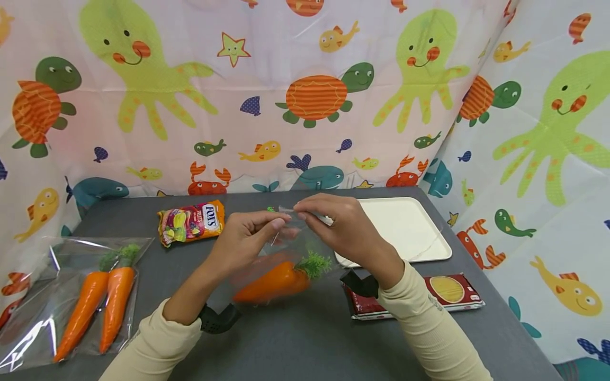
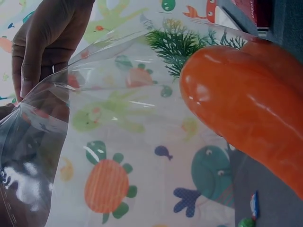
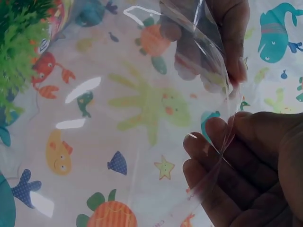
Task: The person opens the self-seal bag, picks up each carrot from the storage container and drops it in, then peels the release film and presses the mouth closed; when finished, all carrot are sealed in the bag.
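Between my hands hangs a clear plastic bag holding orange carrots with feathery green tops. My left hand pinches the bag's upper edge between thumb and fingers. Close beside it, my right hand pinches the same edge. In the right wrist view the film is gathered at the fingertips of both hands. The carrots hang low in the bag, just above the dark table in the head view; whether the bag touches the table I cannot tell.
Another clear bag with two carrots lies at the left. A Fox's candy packet lies at the back left. A white tray is at the back right, with a red packet in front, partly behind my right forearm.
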The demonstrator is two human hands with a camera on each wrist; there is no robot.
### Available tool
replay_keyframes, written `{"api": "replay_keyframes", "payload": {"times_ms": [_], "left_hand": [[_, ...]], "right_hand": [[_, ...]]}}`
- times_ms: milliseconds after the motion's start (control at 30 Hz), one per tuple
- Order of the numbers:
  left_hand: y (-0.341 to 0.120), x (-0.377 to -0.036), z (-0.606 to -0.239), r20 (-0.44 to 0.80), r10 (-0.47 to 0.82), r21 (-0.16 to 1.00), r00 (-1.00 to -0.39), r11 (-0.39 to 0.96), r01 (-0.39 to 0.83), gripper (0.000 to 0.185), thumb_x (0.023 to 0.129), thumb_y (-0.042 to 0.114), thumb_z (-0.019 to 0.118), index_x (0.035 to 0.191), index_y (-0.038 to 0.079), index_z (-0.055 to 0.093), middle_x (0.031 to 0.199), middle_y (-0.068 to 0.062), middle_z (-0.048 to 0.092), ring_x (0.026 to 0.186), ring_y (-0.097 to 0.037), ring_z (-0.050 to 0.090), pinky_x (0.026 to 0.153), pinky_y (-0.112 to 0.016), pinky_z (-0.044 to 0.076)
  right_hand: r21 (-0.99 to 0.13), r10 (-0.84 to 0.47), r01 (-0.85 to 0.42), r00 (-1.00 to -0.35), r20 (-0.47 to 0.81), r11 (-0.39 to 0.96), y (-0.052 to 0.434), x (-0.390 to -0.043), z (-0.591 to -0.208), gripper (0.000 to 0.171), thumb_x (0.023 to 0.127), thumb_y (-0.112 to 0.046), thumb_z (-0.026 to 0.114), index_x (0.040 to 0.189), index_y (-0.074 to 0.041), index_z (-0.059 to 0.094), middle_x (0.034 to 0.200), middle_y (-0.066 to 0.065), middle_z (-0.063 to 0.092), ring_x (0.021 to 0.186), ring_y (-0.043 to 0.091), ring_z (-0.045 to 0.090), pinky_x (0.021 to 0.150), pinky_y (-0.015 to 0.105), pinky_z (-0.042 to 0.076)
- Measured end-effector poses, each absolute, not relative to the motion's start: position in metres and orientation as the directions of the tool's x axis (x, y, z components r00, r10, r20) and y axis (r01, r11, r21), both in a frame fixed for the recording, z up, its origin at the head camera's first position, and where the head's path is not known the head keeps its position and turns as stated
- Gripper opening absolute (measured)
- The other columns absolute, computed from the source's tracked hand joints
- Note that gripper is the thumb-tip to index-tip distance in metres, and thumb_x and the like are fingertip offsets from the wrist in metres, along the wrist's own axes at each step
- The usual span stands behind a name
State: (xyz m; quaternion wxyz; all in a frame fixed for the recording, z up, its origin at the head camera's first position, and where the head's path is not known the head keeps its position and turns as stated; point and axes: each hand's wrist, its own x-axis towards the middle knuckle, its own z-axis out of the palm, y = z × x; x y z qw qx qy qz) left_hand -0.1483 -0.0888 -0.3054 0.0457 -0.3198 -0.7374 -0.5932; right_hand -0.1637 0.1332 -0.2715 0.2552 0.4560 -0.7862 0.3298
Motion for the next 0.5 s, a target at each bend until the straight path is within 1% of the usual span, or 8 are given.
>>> {"api": "replay_keyframes", "payload": {"times_ms": [267,333,500], "left_hand": [[-0.0884,-0.1447,-0.3061,0.425,0.413,0.855,-0.805,0.111,0.508,0.025,0.099,0.01,0.058,0.119,0.001,0.068,0.097,-0.003,0.074,0.084,-0.014,0.071,0.078,-0.032,0.056],[-0.0878,-0.1449,-0.3065,0.429,0.409,0.851,-0.806,0.115,0.512,0.025,0.099,0.011,0.058,0.119,0.0,0.069,0.097,-0.003,0.074,0.084,-0.014,0.071,0.079,-0.033,0.056],[-0.0863,-0.1451,-0.3042,0.445,0.398,0.841,-0.802,0.123,0.528,0.022,0.098,0.012,0.06,0.112,0.002,0.072,0.094,-0.001,0.074,0.08,-0.02,0.071,0.073,-0.035,0.057]], "right_hand": [[-0.261,-0.518,-0.866,-0.471,0.714,0.427,0.13,-0.1618,-0.2721,0.012,0.085,0.0,0.073,0.097,0.001,0.073,0.092,0.008,0.072,0.083,0.017,0.069,0.076,0.027,0.056],[-0.264,-0.501,-0.858,-0.48,0.72,0.441,0.1286,-0.162,-0.2731,0.011,0.085,0.001,0.073,0.096,0.001,0.073,0.09,0.008,0.072,0.076,0.015,0.067,0.071,0.025,0.056],[-0.275,-0.458,-0.842,-0.494,0.739,0.464,0.1249,-0.163,-0.2775,0.009,0.084,0.002,0.073,0.092,-0.001,0.072,0.082,0.006,0.072,0.061,0.009,0.061,0.063,0.021,0.054]]}}
